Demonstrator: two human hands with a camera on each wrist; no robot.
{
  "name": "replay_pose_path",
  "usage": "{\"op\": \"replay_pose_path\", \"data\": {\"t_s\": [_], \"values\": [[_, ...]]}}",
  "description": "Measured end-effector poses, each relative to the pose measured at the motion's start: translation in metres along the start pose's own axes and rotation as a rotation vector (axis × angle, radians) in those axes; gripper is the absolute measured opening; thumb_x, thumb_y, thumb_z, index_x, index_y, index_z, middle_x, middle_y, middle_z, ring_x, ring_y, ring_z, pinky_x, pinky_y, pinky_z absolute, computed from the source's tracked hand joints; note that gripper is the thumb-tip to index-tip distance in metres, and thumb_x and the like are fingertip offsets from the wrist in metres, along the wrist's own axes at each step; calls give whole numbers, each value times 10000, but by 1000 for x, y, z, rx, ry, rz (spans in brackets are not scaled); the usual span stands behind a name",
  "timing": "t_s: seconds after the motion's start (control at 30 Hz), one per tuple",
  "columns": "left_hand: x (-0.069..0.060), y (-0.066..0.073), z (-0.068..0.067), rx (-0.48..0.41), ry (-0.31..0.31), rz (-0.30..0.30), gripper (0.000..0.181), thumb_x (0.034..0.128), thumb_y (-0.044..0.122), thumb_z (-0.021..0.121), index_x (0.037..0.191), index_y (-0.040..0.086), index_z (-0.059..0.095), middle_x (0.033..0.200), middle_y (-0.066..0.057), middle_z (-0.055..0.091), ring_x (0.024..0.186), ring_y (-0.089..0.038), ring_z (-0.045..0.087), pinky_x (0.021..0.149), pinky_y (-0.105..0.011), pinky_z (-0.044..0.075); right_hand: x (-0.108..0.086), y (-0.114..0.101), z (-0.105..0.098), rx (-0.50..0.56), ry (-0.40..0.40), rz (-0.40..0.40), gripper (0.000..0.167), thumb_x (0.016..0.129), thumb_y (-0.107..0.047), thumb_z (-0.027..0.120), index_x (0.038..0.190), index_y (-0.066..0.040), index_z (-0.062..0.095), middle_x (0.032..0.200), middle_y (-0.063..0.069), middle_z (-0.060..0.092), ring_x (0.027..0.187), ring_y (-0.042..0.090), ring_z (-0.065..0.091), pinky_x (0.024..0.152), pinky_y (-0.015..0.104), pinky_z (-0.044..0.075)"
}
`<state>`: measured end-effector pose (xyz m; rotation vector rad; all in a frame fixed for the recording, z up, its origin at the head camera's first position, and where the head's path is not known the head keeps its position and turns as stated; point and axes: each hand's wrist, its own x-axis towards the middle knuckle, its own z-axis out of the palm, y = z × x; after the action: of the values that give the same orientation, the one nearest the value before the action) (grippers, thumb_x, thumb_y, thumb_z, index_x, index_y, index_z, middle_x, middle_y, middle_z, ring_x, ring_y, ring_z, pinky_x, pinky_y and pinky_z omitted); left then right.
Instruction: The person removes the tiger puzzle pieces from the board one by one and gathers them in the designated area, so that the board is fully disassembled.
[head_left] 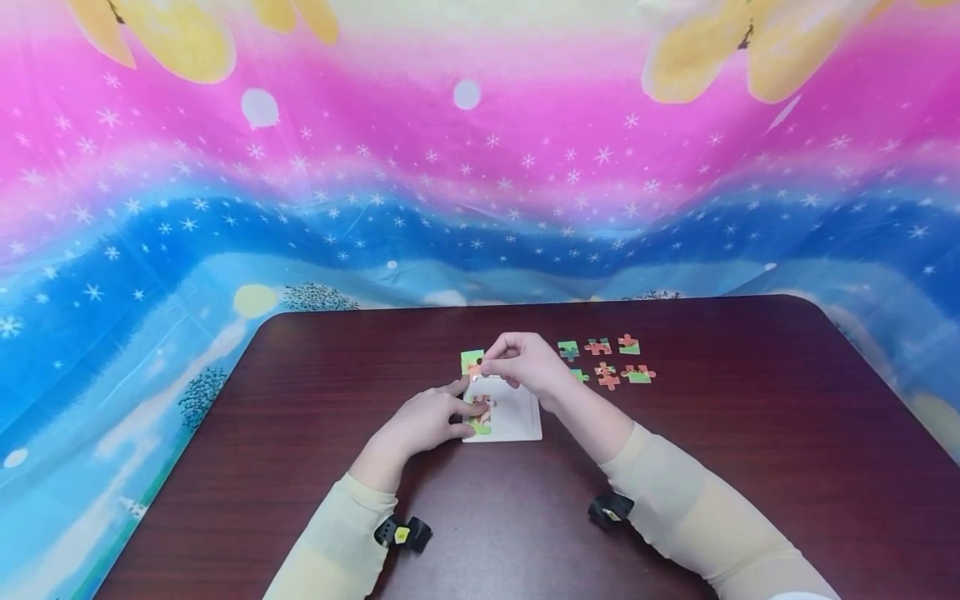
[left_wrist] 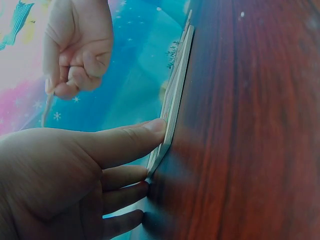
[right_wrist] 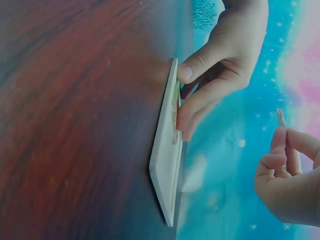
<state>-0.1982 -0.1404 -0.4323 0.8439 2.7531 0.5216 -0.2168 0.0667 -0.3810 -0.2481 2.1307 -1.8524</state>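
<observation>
Tray (head_left: 517, 421), left hand (head_left: 423, 421) touching edge, right hand (head_left: 528, 367) (pinching puzzle piece (right_wrist: 281, 118)) above

The tabletop (head_left: 285, 425) looks like smooth dark wood, its soft sheen brightest at the puzzle tray's (head_left: 519, 417) six o'clock. The tray is matt white; at its two o'clock, jigsaw pieces (head_left: 638, 374) look smooth and printed. The sleeves (head_left: 330, 533) are smooth cloth, the twelve-o'clock backdrop (head_left: 420, 133) creased fabric.

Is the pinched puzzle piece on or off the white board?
Off: wrist views show the right hand holding the puzzle piece clear of the board.
</observation>
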Motion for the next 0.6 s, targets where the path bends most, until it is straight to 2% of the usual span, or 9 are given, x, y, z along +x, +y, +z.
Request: {"op": "replay_pose_path", "data": {"t_s": [0.2, 0.43, 0.6], "values": [[0, 1, -1, 2, -10, -23, 395, 924, 265, 767, 1314, 231, 714, 1589, -200, 373, 1427, -365, 432, 1070, -501, 453, -8, -5, -10, -5, -8, -14, 53, 926, -25, 717, 876, -41, 709, 740, -32, 685, 539, 148, 403, 591, 290, 374], [0, 1, 1, 1, -6, -24, 395, 921, 252, 770, 1311, 218, 717, 1587, -208, 379, 1423, -363, 440, 1077, -492, 446, -16, -4, -29, -23, 4, -11, 30, 924, -31, 721, 896, -25, 711, 760, -10, 681, 558, 167, 403, 576, 274, 384], [-1, 1, 1, 0, 4, -28, 396, 919, 249, 771, 1310, 216, 717, 1591, -202, 373, 1431, -363, 426, 1088, -483, 436, -25, -6, -43, -53, 31, -5, 22, 912, -35, 729, 903, -32, 709, 639, -11, 553, 552, 182, 411, 534, 285, 358]]}}
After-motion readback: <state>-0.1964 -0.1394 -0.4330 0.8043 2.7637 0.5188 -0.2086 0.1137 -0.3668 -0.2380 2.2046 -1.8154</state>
